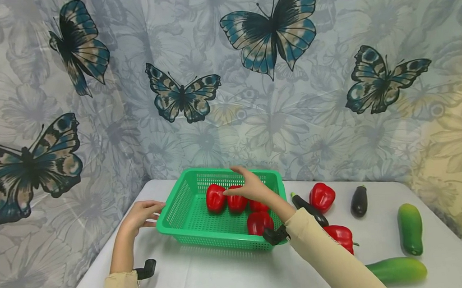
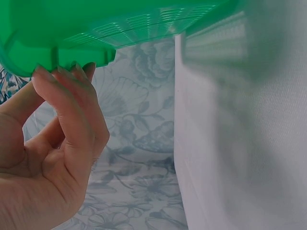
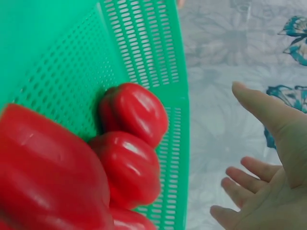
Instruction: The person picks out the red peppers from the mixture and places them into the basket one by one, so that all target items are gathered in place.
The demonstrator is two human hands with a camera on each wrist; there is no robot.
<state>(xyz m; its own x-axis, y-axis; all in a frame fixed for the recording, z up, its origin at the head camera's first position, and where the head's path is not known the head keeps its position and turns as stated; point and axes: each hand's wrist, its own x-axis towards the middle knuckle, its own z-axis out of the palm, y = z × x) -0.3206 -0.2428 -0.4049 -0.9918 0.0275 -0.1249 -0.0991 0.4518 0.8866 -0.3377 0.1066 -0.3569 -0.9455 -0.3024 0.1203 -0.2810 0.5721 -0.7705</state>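
Observation:
A green plastic basket (image 1: 226, 243) with perforated walls stands on the table, with several red bell peppers (image 1: 216, 199) inside, mostly toward its right half. My left hand (image 1: 140, 215) is at the basket's left rim; in the left wrist view its bent fingers (image 2: 72, 110) meet the rim from below, the thumb side above them. Over the basket's back right part, my right hand (image 1: 251, 188) is held with fingers spread and nothing in it. In the right wrist view, the shiny peppers (image 3: 132, 165) lie beside the far wall and the palm faces them.
Right of the basket lie two more red bell peppers (image 1: 322, 197), two dark eggplants (image 1: 359, 201) and two long green, yellow-tinged fruits (image 1: 410, 229). The white-covered table (image 1: 209, 281) meets a butterfly-printed curtain (image 1: 294, 125) behind and at the sides. A black wrist camera (image 1: 276, 235) sits on each forearm.

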